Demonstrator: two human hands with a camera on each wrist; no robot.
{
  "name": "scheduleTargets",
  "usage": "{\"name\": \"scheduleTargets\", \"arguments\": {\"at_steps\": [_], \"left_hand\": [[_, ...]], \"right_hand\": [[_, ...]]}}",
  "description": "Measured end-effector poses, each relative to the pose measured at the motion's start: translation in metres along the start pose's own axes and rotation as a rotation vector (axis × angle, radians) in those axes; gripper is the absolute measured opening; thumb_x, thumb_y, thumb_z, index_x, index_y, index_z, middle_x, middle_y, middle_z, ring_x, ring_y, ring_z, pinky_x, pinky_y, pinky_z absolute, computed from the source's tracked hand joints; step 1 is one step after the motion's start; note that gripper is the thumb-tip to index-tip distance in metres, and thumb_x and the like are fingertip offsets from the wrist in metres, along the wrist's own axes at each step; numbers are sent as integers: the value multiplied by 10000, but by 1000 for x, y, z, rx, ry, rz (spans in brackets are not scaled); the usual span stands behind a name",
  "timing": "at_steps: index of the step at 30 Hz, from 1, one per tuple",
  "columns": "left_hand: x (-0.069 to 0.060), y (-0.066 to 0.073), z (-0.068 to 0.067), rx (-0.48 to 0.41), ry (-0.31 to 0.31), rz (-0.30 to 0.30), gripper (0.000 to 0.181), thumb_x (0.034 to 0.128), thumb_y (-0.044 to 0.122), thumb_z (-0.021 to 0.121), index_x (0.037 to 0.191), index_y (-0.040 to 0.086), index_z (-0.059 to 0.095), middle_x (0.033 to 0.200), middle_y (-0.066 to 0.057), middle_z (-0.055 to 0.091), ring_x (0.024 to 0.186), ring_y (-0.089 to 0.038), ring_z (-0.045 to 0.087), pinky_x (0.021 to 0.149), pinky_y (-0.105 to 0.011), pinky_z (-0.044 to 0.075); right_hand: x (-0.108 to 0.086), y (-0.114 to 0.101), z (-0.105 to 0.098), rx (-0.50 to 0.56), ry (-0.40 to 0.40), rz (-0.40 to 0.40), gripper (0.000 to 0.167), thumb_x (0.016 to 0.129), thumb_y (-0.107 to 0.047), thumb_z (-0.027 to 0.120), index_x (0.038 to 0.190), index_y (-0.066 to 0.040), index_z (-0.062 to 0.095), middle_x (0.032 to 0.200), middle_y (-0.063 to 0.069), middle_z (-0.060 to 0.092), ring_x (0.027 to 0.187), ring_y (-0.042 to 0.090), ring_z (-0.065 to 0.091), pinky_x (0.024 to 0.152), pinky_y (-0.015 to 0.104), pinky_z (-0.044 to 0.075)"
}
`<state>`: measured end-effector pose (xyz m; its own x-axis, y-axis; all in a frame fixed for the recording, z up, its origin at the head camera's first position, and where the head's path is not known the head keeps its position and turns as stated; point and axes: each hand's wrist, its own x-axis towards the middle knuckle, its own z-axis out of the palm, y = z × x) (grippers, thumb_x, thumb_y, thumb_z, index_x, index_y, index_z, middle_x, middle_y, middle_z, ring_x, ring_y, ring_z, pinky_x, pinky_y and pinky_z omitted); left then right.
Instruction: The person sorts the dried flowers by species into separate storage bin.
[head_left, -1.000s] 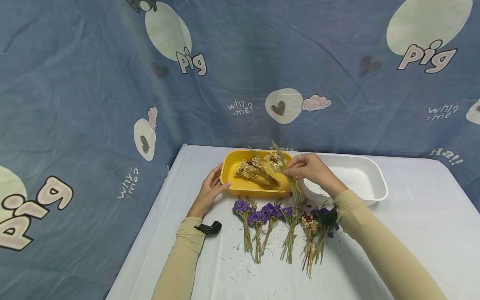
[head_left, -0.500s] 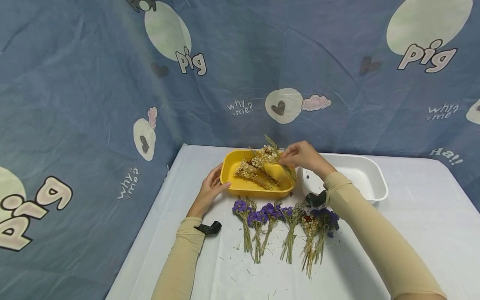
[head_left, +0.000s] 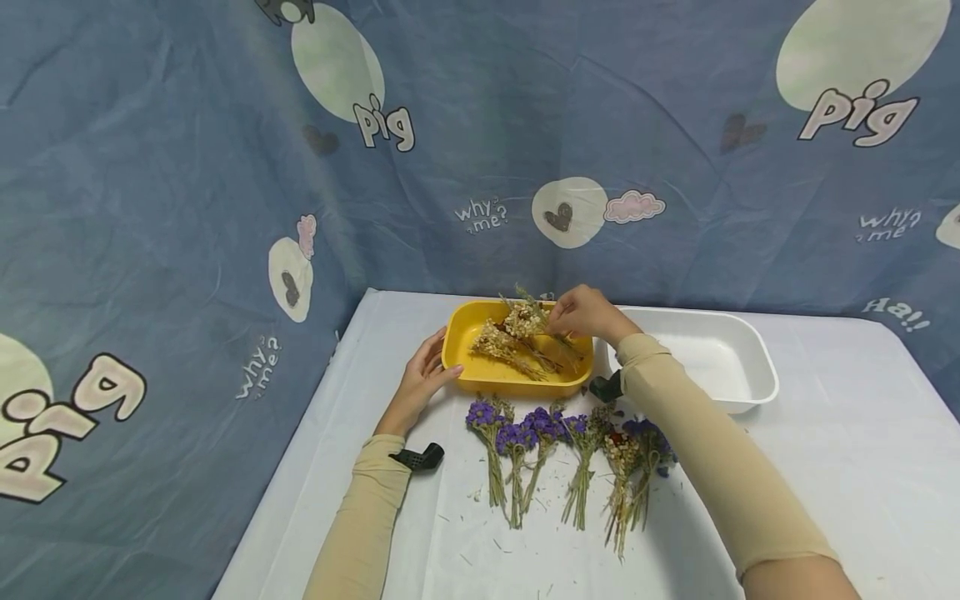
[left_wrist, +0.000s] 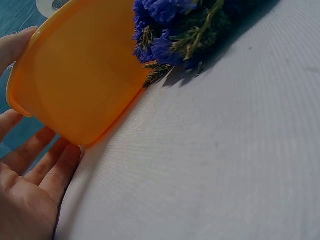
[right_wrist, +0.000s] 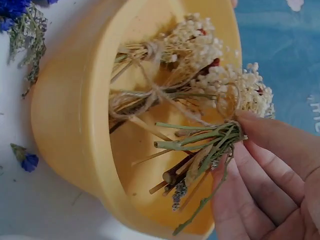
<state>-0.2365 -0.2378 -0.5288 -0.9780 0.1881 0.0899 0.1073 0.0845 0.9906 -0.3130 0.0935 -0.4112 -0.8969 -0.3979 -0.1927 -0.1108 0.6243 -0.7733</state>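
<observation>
In the head view my left hand [head_left: 422, 373] holds the left end of a yellow plastic basin [head_left: 517, 387], thumb at the rim and fingers on the outer wall. My right hand [head_left: 588, 313] is over the basin's right side. Between thumb and fingers it pinches a small bunch of dried flowers [right_wrist: 220, 135] at the tied stems; cream blossoms point away and cut green and brown stem ends hang over the basin. Other twine-tied bunches of cream dried flowers [right_wrist: 187, 42] lie inside the basin. How many is hard to tell, as they overlap.
Several bunches of purple dried flowers [head_left: 517, 435] lie in a row before the basin, with one cream-and-red bunch [head_left: 621, 454] among them. A white basin [head_left: 723, 354] stands to the right, partly behind my right arm. Stem bits litter the white tablecloth [head_left: 480, 567].
My right hand has moved left and inward with the bunch, which is lower over the basin and nearer the other cream bunches. My left hand has stayed on the yellow basin.
</observation>
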Motion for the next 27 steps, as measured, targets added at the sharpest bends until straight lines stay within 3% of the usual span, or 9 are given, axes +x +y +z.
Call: {"name": "scheduleTargets", "arguments": {"at_steps": [7, 14, 16, 18, 22, 23, 25, 27], "left_hand": [[0, -1, 0, -4, 6, 2, 774, 970, 217, 747, 1618, 307, 333, 1618, -56, 434, 1513, -272, 414, 1237, -403, 396], [0, -1, -1, -5, -1, 4, 766, 974, 207, 740, 1616, 301, 333, 1619, -65, 429, 1516, -282, 410, 1222, -394, 416], [0, -1, -1, -5, -1, 1, 763, 976, 203, 738, 1616, 303, 334, 1624, -62, 424, 1519, -279, 405, 1226, -401, 410], [0, -1, 0, -4, 0, -4, 763, 977, 197, 736, 1615, 310, 334, 1626, -60, 421, 1522, -275, 401, 1234, -412, 398], [2, -1, 0, -9, -3, -16, 776, 983, 181, 725, 1624, 315, 309, 1641, -66, 400, 1535, -278, 380, 1253, -428, 368], [2, -1, 0, -13, -4, -18, 782, 984, 176, 722, 1628, 312, 299, 1646, -70, 393, 1538, -281, 374, 1255, -426, 364], [3, -2, 0, -19, -9, -24, 794, 987, 167, 717, 1637, 303, 280, 1655, -76, 379, 1543, -282, 364, 1255, -415, 362], [3, -1, 0, -27, -14, -29, 804, 988, 154, 713, 1644, 284, 267, 1659, -87, 371, 1546, -284, 360, 1252, -397, 367]], "right_hand": [[8, 0, 8, -125, -30, 9, 75, 913, -112, 768, 918, -41, 791, 964, 92, 782, 792, 158, 677, 733, 283, 605], [15, 1, 14, -233, -54, 0, 85, 883, -101, 790, 816, -54, 767, 752, 21, 712, 625, 132, 552, 598, 260, 491], [17, 2, 17, -254, -68, -7, 120, 895, -100, 777, 790, -44, 764, 675, 5, 658, 578, 126, 494, 644, 309, 489], [19, 3, 20, -292, -71, -16, 138, 912, -103, 764, 785, -48, 771, 645, 9, 646, 557, 120, 473, 836, 370, 556], [18, 3, 24, -353, -78, -30, 94, 940, -94, 738, 906, -44, 810, 846, 82, 765, 674, 168, 606, 1040, 497, 551], [18, 3, 25, -366, -84, -35, 97, 945, -87, 729, 949, -42, 815, 928, 106, 783, 742, 193, 655, 1053, 501, 554], [18, 2, 26, -385, -101, -37, 131, 952, -80, 715, 1028, -38, 814, 1082, 137, 783, 904, 247, 711, 947, 466, 605], [18, 2, 27, -397, -118, -42, 162, 957, -76, 703, 1075, -36, 808, 1166, 155, 768, 1035, 292, 722, 961, 450, 607]]}}
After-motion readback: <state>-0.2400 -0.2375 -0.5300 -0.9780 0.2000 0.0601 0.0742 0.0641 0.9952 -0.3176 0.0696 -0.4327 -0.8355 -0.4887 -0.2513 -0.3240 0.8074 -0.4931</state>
